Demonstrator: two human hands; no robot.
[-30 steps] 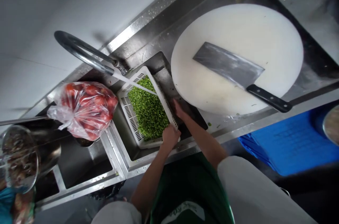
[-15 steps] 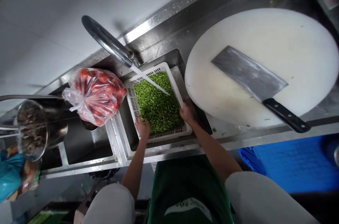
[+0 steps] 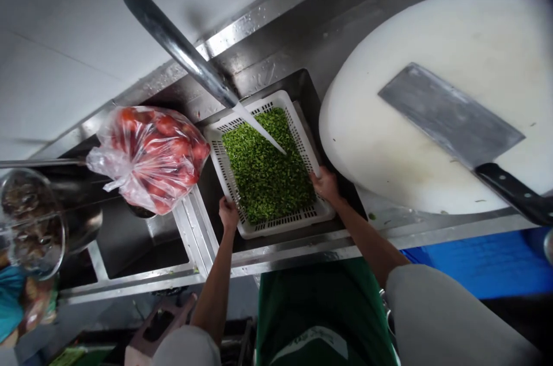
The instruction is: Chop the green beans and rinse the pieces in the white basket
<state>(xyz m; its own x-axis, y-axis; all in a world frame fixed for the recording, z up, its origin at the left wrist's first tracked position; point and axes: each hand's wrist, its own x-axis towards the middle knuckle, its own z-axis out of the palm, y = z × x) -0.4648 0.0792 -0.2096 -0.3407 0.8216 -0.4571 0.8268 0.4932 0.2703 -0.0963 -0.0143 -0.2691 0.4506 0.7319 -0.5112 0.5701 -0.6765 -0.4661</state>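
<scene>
Left hand [image 3: 227, 214] and right hand [image 3: 326, 186] grip white basket [image 3: 285, 226] rims; fingers curled closed; long axis runs away between them.

Steel counter [image 3: 302, 55] under cutting board [image 3: 415, 141]

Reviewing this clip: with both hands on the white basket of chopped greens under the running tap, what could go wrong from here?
1. The water stream hits the chopped green vegetables; tilting the white slotted plastic basket, held by the left hand and right hand, might wash pieces over its rim.
2. The steel cleaver lies on the round white cutting board with its black handle toward the counter edge; a bump might knock it off.
</scene>
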